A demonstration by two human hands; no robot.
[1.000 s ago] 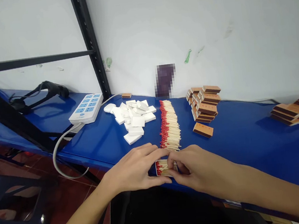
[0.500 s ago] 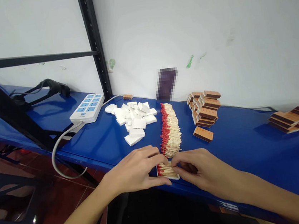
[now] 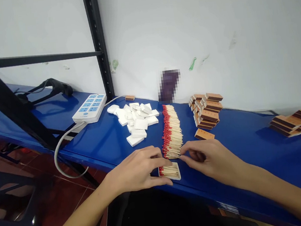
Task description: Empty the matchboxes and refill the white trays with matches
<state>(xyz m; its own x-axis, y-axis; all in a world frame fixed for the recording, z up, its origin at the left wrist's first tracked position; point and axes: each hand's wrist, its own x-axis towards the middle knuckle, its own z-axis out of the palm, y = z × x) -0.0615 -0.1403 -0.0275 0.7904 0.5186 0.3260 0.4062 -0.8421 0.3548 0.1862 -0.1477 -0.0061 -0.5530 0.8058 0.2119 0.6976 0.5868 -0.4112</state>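
A small white matchbox tray lies at the front edge of the blue table, with red-headed matches inside. My left hand grips it from the left, thumb along the near side and fingers across the far side. Just beyond the tray, a long pile of matches runs toward the wall, red heads to the left. My right hand is at the near right end of this pile, its thumb and index fingertip pinched close together at the stick ends. Whether a match is between them cannot be made out.
White trays lie heaped left of the match pile. Stacked brown matchbox sleeves stand to the right, one loose sleeve before them, and another stack farther right. A white power strip sits by the black shelf post.
My right hand has moved from the tray up and right to the near end of the match pile. The left hand still holds the tray, whose matches now show more fully.
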